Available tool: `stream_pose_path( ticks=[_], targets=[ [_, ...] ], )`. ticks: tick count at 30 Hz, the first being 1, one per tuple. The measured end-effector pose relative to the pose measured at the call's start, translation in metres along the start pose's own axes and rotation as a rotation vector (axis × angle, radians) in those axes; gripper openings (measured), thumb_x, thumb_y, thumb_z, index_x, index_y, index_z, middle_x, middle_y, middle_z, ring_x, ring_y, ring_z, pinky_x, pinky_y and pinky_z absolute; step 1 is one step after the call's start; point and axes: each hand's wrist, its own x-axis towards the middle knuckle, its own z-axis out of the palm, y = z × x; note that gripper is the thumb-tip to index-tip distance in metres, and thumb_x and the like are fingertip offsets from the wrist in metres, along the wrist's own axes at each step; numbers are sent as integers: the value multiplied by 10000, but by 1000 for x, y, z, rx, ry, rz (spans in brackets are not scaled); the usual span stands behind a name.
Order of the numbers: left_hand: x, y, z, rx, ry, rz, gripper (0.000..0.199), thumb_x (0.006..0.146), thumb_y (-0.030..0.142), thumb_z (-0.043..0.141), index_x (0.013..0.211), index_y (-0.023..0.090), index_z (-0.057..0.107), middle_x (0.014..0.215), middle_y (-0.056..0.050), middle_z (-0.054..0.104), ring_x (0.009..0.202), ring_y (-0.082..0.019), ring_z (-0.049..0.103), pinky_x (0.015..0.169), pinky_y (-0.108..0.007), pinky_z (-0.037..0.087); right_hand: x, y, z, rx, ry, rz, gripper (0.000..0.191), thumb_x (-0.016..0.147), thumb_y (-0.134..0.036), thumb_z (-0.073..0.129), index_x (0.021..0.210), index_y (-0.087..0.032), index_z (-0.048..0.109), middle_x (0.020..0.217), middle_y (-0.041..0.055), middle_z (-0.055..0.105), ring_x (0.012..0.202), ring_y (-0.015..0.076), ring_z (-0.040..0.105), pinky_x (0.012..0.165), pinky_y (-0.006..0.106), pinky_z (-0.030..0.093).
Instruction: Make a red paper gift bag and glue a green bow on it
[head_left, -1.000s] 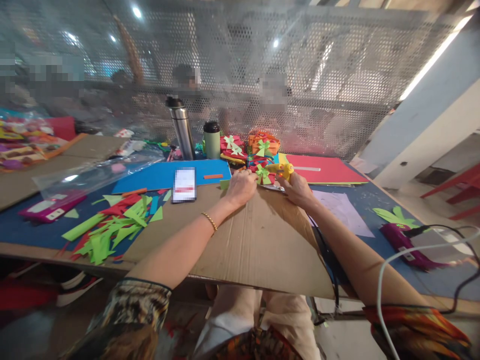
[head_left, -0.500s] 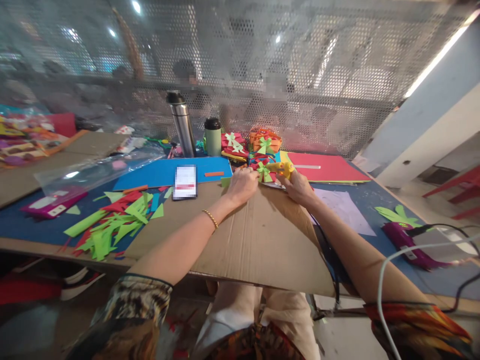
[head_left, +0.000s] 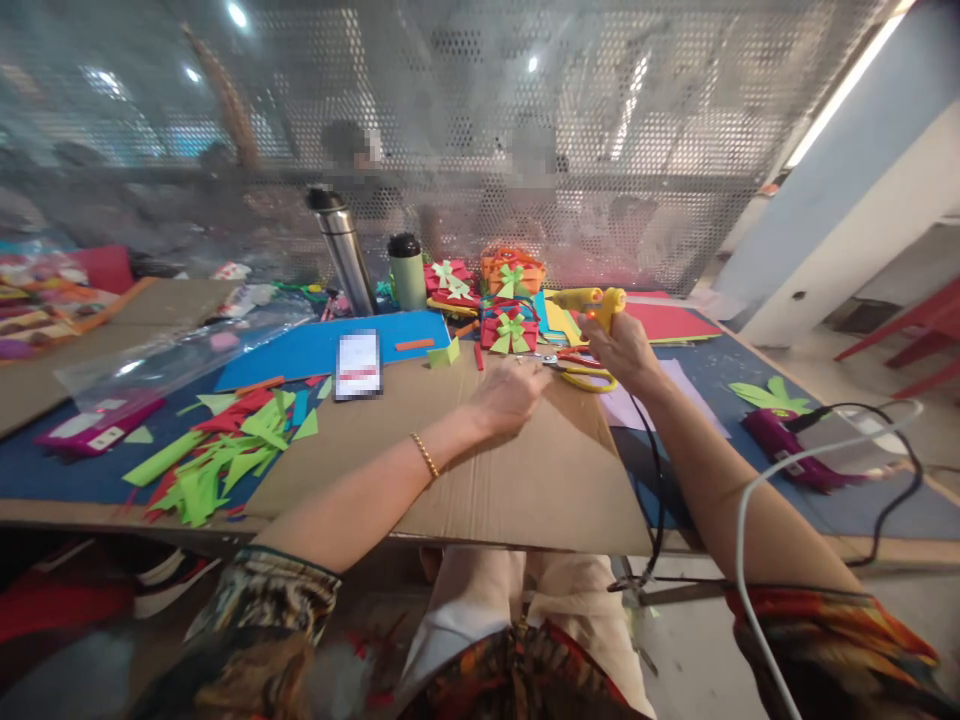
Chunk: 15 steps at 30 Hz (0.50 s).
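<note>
In my right hand (head_left: 628, 350) is a yellow hot glue gun (head_left: 611, 300), its nozzle pointing left and its black cord hanging below. My left hand (head_left: 506, 397) hovers over or rests on the cardboard sheet (head_left: 480, 480); its fingers are curled, and what they hold, if anything, is hidden. Just beyond those fingers lie scissors with yellow handles (head_left: 589, 380), and red handles (head_left: 581, 355) show behind them. A small red paper gift box (head_left: 491, 333) with a green bow (head_left: 511, 332) stands past my left hand.
A phone (head_left: 358, 365) and a blue sheet (head_left: 300, 352) lie left, near green and red paper scraps (head_left: 232, 450). Behind stand a steel flask (head_left: 346, 255), a green bottle (head_left: 408, 280) and an orange box (head_left: 499, 272). A white cable (head_left: 742, 530) crosses my right forearm.
My left hand has let go of the red gift box and come back toward me. My right hand has lifted the glue gun away to the right. The scissors are now uncovered.
</note>
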Motion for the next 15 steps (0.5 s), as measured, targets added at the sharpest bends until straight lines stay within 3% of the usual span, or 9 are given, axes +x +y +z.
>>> stream_pose_path(
  ticks=[4,7,9,12,15],
  targets=[
    [-5,23,3,77,23,266,224,966,99,525,977,125,748,985,-142,758,957,-259,702,894,-400,523,1,-1,-2,4,-7,59,492,965,-688,483,753,-249,545,635,35,567,652,212,580,637,361,432],
    [-4,4,-7,119,89,212,269,980,101,502,1043,127,762,1023,-142,772,986,-262,708,919,-416,520,1,1,1,5,-17,83,495,949,-700,508,752,-247,542,663,43,581,685,223,588,661,367,433],
    [2,-26,-20,111,143,31,299,981,104,496,1060,149,781,1007,-130,785,982,-267,715,912,-427,526,1,2,8,16,-34,90,489,938,-701,529,768,-244,556,683,52,595,724,238,605,682,371,440],
    [20,-77,-38,12,244,-384,315,969,118,521,1051,179,819,1071,-117,810,1028,-263,731,953,-407,543,-1,5,22,43,-76,93,480,926,-706,546,786,-247,568,683,51,597,741,245,611,688,371,452],
    [42,-109,-44,-116,206,-649,317,926,86,554,991,181,849,1061,-97,831,1036,-254,750,974,-358,556,-4,8,36,66,-103,88,508,927,-737,514,763,-258,553,659,39,573,697,227,580,669,373,460]
  ],
)
